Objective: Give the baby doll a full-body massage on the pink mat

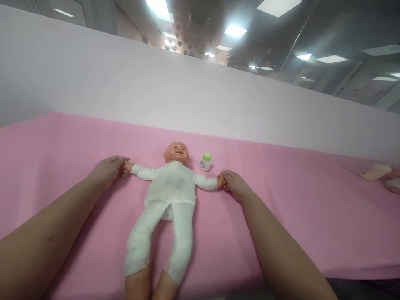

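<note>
obstacles: small bottle (205, 161) beside doll (168, 187) head | free: pink sheet (296, 208) right

Lighting: bright and even, from rectangular ceiling panels (235, 30) overhead, several blown out to plain white and mirrored as glare in the glass partition (328, 50) at upper right. Shadows: soft and faint, lying on the pink sheet (296, 200) beneath both forearms and along the doll (170, 187). Picture quality: wide-angle, with the white wall (187, 91) slanted and the forearms swollen toward the lower corners; focus mildly soft throughout, softest at the far right edge.
</note>
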Available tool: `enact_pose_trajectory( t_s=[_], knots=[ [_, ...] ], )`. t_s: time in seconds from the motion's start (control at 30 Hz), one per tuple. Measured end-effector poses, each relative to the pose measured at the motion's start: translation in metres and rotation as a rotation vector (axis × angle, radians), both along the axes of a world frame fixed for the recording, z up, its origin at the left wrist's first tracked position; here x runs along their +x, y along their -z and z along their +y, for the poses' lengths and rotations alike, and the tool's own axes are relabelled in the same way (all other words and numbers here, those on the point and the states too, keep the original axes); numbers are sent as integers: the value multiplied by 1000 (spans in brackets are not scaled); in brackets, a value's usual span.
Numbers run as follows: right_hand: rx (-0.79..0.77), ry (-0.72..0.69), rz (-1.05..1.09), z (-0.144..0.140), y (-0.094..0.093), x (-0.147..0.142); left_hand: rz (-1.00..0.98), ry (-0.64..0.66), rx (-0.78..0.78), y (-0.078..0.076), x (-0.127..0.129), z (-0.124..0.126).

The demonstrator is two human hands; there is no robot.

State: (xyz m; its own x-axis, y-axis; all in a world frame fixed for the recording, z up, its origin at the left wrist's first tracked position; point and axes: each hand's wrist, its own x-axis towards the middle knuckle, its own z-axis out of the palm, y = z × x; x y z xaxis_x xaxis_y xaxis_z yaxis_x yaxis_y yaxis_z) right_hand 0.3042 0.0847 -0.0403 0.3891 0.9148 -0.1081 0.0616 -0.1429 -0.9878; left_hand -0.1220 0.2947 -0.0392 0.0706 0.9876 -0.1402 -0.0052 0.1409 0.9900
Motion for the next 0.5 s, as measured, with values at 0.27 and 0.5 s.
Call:
enact_pose_trajectory(
  t_s=[0.27, 0.5],
  knots=[
    [8, 13, 66, -4, -3, 3, -55, -59, -50, 2, 1, 5],
    [62, -138, 177, -9, -2, 13, -70, -21, -51, 6, -2, 7]
  ],
)
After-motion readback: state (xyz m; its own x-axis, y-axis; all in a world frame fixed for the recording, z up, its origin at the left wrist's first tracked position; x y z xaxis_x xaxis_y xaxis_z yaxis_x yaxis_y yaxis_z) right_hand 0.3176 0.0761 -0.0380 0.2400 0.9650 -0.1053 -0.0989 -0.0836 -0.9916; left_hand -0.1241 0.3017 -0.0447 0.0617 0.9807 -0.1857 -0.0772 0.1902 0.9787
